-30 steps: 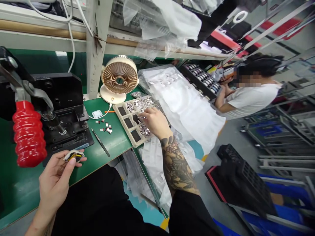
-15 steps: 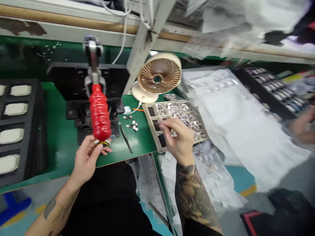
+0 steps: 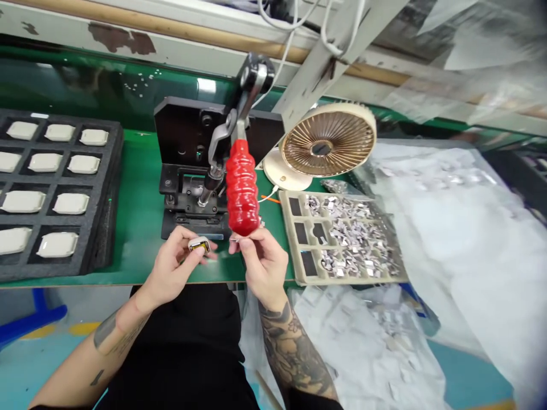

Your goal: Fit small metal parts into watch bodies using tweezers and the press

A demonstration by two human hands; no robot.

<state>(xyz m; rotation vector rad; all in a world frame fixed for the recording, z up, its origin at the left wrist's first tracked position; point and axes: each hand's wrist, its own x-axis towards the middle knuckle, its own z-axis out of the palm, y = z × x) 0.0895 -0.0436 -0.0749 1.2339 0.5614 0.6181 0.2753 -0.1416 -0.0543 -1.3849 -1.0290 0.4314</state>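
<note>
My left hand (image 3: 177, 262) grips a small white rounded casing (image 3: 199, 245), its open side showing a dark and yellow inside. Close beside it on the right, my right hand (image 3: 265, 263) is closed in a pinch under the red handle. Something small and thin shows at those fingertips, but its kind is unclear. The red ribbed handle (image 3: 243, 188) of a toggle clamp press hangs over the right fingertips and hides part of them. Behind my hands stands the black press fixture (image 3: 192, 196).
A dark foam tray (image 3: 99, 222) with several white casings (image 3: 58, 245) lies left. To the right are a beige fan (image 3: 329, 142) and a compartment tray (image 3: 301, 273) of small metallic parts (image 3: 354, 233). Plastic sheeting (image 3: 461, 216) spreads farther right. A white cable hangs above.
My right hand has moved from above the parts tray to beside my left hand, now pinching. The view has swung left, bringing more of the foam tray in. My left hand still holds the casing.
</note>
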